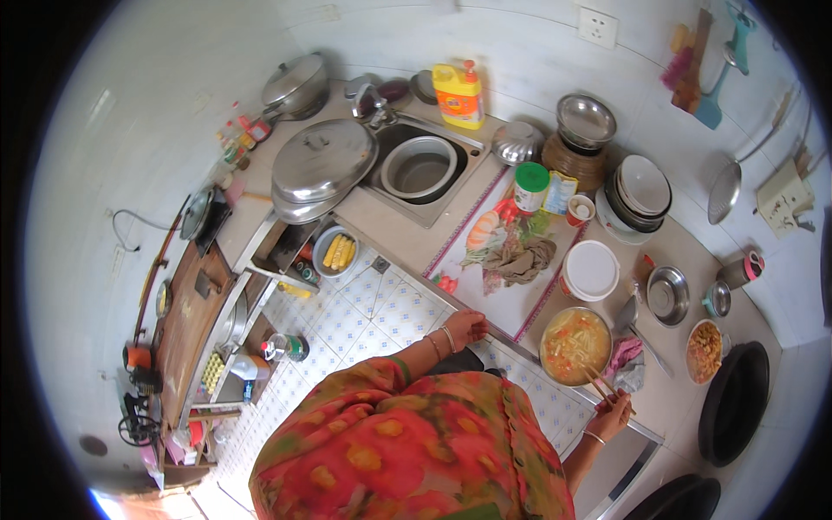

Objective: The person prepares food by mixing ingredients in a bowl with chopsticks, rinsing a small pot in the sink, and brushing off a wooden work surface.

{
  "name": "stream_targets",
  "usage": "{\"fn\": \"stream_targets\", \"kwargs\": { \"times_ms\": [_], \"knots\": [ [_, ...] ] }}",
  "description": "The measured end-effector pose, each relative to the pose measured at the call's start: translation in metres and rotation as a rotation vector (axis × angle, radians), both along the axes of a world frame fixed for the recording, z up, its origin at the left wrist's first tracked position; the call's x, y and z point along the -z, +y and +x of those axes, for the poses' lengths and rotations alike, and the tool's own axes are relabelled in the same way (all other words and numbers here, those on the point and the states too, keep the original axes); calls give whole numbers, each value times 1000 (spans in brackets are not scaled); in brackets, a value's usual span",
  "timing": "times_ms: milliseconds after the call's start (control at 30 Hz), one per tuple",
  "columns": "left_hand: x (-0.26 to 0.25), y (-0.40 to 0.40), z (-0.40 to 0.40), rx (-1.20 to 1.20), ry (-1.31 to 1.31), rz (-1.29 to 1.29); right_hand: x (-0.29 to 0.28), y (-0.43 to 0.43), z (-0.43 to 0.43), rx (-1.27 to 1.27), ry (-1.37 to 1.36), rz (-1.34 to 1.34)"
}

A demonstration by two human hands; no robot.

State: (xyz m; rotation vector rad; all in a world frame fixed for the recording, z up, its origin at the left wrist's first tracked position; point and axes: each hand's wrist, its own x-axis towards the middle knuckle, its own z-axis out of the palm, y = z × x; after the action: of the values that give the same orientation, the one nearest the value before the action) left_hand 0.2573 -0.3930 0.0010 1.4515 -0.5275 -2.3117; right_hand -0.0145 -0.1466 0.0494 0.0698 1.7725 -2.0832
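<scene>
My right hand (pixel 613 414) grips a pair of wooden chopsticks (pixel 601 385). Their tips reach into a metal bowl (pixel 543 364) of noodle-like strips in orange broth (pixel 575 344), at the counter's front edge. Beside that bowl lie a pink cloth (pixel 625 354) and a metal turner (pixel 643 338). My left hand (pixel 467 327) hangs near the counter edge with its fingers loosely curled; nothing shows in it. A patterned mat (pixel 513 312) is nearest to it, bearing a crumpled brown cloth (pixel 525 261).
A white-lidded tub (pixel 590 270) stands behind the broth bowl. To the right are an empty metal bowl (pixel 667 296), a bowl of chopped food (pixel 704 351) and a black wok (pixel 734 403). A sink (pixel 426 218) holds a metal basin (pixel 419 162). Corn (pixel 339 252) sits in a pot at left.
</scene>
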Motion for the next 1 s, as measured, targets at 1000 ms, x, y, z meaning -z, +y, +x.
{"fn": "stream_targets", "kwargs": {
  "times_ms": [1000],
  "knots": [
    [-6, 14, 205, -270, 95, -44, -34, -109, 208, -778, -46, -45]
  ]
}}
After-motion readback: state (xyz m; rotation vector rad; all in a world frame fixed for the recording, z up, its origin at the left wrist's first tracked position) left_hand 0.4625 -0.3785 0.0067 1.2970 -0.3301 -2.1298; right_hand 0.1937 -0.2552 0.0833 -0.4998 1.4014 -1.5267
